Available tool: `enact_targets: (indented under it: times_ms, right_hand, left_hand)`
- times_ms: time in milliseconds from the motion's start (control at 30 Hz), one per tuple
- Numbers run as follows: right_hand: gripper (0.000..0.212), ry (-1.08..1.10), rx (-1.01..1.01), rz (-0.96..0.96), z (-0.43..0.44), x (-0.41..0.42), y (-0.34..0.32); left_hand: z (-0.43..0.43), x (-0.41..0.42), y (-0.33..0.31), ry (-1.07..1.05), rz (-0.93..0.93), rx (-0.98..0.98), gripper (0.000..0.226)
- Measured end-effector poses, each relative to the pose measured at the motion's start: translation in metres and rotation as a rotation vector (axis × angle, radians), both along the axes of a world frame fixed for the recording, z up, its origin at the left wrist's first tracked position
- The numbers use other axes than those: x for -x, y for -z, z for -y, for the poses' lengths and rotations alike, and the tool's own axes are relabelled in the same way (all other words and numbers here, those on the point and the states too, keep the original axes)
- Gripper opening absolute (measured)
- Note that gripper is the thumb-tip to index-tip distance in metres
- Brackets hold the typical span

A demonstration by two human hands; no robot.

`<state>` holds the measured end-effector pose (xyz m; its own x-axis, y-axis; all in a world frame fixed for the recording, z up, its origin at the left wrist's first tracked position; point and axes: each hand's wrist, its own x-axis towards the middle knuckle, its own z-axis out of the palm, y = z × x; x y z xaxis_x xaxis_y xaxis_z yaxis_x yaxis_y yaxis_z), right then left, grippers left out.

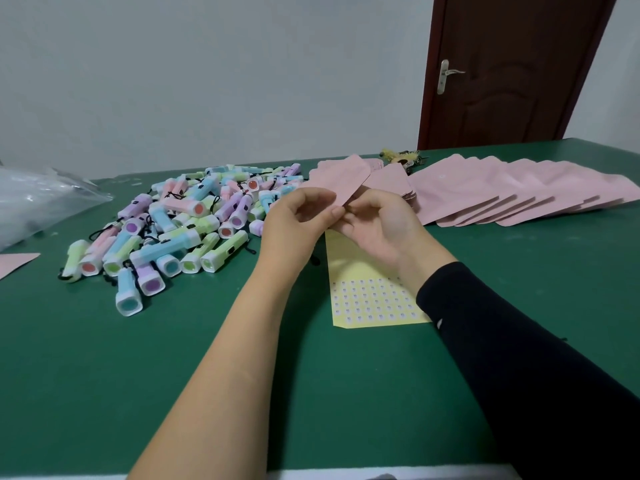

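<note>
Both hands are raised over the green table (173, 358), holding one pink pouch (341, 180). My left hand (298, 223) pinches its near edge between thumb and fingers. My right hand (377, 226) has its fingers curled at the pouch's lower corner, close to my left thumb. Under the hands lies a yellow sticker sheet (370, 299) with rows of small stickers on its near half. To the left is a pile of pastel toy flashlights (180, 223).
A fanned row of pink pouches (502, 192) covers the table's right rear. A clear plastic bag (38, 202) sits at far left with another pink pouch (14, 265) by the edge. A dark wooden door (512, 71) stands behind.
</note>
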<state>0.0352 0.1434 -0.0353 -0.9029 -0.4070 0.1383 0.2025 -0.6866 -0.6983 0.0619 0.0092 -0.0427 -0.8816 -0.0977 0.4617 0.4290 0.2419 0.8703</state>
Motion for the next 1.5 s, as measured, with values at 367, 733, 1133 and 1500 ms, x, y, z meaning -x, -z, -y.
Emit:
enact_targets:
  times_ms: [367, 733, 1133, 1500]
  right_hand:
    - [0.029, 0.04, -0.048, 0.028, -0.002, 0.0, 0.001]
    - [0.02, 0.362, -0.598, -0.27, 0.013, -0.002, -0.003]
    - [0.022, 0.767, -1.093, -0.579, 0.026, -0.018, -0.004]
    - [0.024, 0.692, -0.91, -0.391, 0.022, -0.012, -0.003]
  left_hand:
    - [0.004, 0.0, 0.0, 0.043, 0.064, 0.005, 0.016]
    - [-0.006, 0.001, 0.0, -0.195, -0.081, 0.154, 0.01]
    - [-0.013, -0.004, -0.003, -0.221, -0.073, 0.044, 0.018]
    - [-0.004, 0.0, -0.007, -0.073, 0.042, -0.214, 0.023]
